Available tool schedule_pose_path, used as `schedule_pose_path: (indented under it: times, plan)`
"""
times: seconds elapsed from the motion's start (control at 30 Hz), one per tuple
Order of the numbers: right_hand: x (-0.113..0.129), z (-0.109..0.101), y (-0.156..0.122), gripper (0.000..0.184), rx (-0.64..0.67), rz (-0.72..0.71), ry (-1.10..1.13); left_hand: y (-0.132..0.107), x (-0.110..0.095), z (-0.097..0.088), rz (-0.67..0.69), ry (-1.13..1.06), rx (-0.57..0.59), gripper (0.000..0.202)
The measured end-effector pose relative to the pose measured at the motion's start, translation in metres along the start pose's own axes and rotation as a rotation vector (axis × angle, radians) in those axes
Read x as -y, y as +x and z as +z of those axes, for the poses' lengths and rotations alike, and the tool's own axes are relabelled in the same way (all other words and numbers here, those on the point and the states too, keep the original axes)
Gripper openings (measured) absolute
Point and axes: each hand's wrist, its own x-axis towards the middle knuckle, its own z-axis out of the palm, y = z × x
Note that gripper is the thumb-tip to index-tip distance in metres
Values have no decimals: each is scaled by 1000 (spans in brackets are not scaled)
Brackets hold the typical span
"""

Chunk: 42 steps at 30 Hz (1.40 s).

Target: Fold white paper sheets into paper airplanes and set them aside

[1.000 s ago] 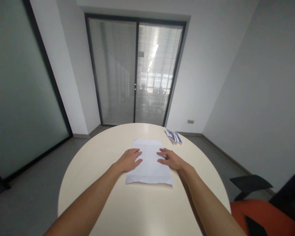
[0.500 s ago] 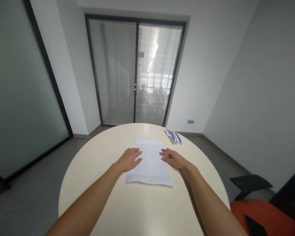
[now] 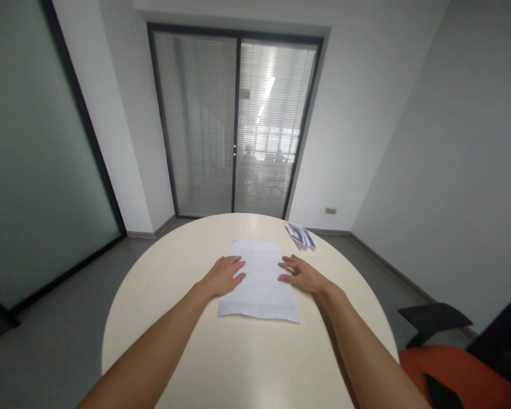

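White sheet lies on the round table; left hand and right hand, fingers loosely spread and gripping nothing, are at its opposite sides: press lightly and evenly

Left forearm: bare, slanting from the lower edge forward and inward to the left wrist. Left hand: back uppermost, left fingers extended and slightly parted, pointing inward; left thumb apart, nearer the body. Right forearm: bare, mirrored slant, right wrist bent inward. Right hand: back uppermost, right fingers loosely curved, a little spread; right thumb apart. Hands about level, fingertips facing across a gap.
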Motion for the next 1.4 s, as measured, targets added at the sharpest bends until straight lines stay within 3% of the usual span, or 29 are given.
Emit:
schedule_pose_path:
  times: [0.5, 0.77, 1.4]
  plan:
    - [-2, -1, 1, 56, -33, -56, -13, 1, -5, -4, 64, 24, -107, 40]
    - [12, -6, -2, 37, -97, -68, 54, 2, -10, -11, 53, 6, -136, 35]
    - [8, -13, 3, 24, -275, -183, 2, 6, -17, -29, -41, 162, -256, 26]
